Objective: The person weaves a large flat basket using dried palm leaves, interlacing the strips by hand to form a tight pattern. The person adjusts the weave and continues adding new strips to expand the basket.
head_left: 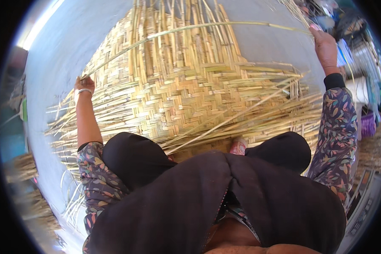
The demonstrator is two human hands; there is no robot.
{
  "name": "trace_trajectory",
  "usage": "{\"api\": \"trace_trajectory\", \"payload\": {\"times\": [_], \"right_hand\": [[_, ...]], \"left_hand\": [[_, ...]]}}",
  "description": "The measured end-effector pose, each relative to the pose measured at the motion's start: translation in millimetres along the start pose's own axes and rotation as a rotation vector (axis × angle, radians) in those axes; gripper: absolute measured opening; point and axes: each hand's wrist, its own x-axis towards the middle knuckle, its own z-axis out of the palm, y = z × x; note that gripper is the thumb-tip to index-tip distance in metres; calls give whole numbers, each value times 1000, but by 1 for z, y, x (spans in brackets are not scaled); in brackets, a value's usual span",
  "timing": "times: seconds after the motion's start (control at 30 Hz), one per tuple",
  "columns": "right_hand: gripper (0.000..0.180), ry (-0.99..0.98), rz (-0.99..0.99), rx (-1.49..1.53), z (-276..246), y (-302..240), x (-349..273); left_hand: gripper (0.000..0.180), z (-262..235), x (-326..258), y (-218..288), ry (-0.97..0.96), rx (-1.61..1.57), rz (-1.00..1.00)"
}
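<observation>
Spanning between both hands, woven reed mat (186, 93) on grey floor (72, 46). Above it, one long reed strip (186, 28), arched. Left hand (84, 84) pinched shut on its near end; right hand (324, 46) closed around its far end.

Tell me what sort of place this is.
Probably a home or small workshop floor used for hand weaving. A half-woven mat of pale split strips lies on a grey floor, both hands stretch one long strip above it, and loose strip bundles wait aside.
</observation>
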Motion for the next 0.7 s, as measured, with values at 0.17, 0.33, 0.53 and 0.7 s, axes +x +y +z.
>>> {"api": "trace_trajectory", "payload": {"times": [0.17,0.33,0.53,0.7], "right_hand": [[25,-204,-22,196,49,-92,19],[26,-490,26,750,61,-208,25],[34,-671,2,1165,36,-286,58],[34,-743,63,1282,30,-304,71]], "left_hand": [[28,18,-36,-25,-29,100,-56],[13,-7,-3,9,-209,65,74],[16,-31,-2,-15,-191,189,47],[15,-27,-56,-67,-316,207,-172]]}}
